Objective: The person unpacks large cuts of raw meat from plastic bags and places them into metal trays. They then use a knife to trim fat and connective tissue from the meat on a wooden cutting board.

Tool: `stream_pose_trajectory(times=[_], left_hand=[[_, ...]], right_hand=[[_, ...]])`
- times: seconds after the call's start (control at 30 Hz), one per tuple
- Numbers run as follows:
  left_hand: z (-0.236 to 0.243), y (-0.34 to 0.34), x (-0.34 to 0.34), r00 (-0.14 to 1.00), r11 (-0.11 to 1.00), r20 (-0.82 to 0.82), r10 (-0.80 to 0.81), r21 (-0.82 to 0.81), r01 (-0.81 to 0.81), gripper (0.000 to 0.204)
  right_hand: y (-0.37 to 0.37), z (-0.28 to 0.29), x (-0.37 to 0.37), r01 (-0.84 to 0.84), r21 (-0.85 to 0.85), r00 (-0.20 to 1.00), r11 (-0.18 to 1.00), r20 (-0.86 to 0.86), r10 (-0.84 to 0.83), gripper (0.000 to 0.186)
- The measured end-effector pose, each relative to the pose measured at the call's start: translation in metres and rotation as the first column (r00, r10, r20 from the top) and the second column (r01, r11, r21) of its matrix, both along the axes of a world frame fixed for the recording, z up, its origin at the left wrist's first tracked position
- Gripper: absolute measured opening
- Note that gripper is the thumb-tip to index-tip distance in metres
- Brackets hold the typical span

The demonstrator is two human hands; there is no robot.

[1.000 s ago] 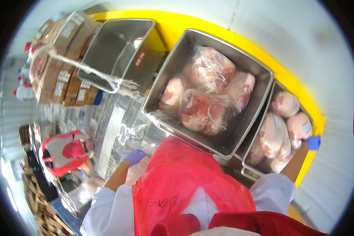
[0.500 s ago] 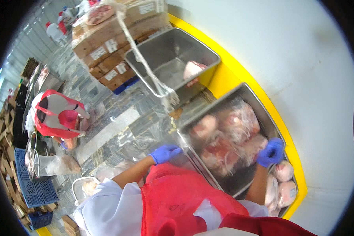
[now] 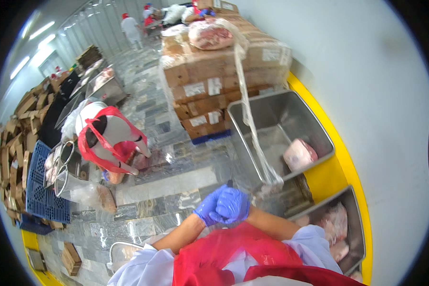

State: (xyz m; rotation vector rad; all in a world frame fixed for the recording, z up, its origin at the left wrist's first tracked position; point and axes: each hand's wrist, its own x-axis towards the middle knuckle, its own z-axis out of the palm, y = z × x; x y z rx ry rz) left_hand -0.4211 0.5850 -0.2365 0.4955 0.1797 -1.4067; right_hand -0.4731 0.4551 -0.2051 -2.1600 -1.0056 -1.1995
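Observation:
In front of my red apron (image 3: pixel 214 248) my two blue-gloved hands meet. My left hand (image 3: pixel 208 207) is closed and pressed against my right hand (image 3: pixel 233 206), whose fingers are curled into a fist. A small dark tip (image 3: pixel 230 182) shows just above the gloves; what it belongs to is hidden. At my right, partly behind my arm, stands a steel tub (image 3: pixel 355 217) with bagged pieces of meat (image 3: pixel 335 224) in it. A second steel tub (image 3: pixel 267 112), farther ahead, holds one piece of meat (image 3: pixel 300 155).
Wrapped cartons (image 3: pixel 195 74) stand stacked ahead, a meat piece (image 3: pixel 209 35) on top. A twisted plastic strip (image 3: pixel 247 109) hangs from them into the far tub. A co-worker (image 3: pixel 112 136) bends over at left, near a blue crate (image 3: pixel 45 186). A yellow-edged wall (image 3: pixel 391 119) runs along the right.
Both hands have come together in front of me; my right hand has left the near tub. The view has swung right-to-left, so the cartons and tubs sit farther right.

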Motion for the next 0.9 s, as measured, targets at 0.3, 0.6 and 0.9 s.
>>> stream_pose_trajectory(times=[0.3,0.6,0.9], left_hand=[[0.015,-0.058,0.106,0.968,0.983,0.251,0.015,0.173,-0.061,0.035],[0.093,-0.094,0.256,0.588,0.866,0.79,-0.175,0.408,-0.29,0.033],[0.205,-0.093,0.421,-0.175,0.671,0.771,-0.612,0.39,-0.63,0.031]], right_hand=[[-0.062,-0.007,0.101,0.06,-0.103,0.996,0.993,-0.056,-0.066,0.022],[-0.209,0.054,0.227,0.395,0.05,0.917,0.917,-0.079,-0.391,0.035],[-0.347,0.144,0.416,0.689,0.158,0.721,0.708,-0.043,-0.692,0.034]])
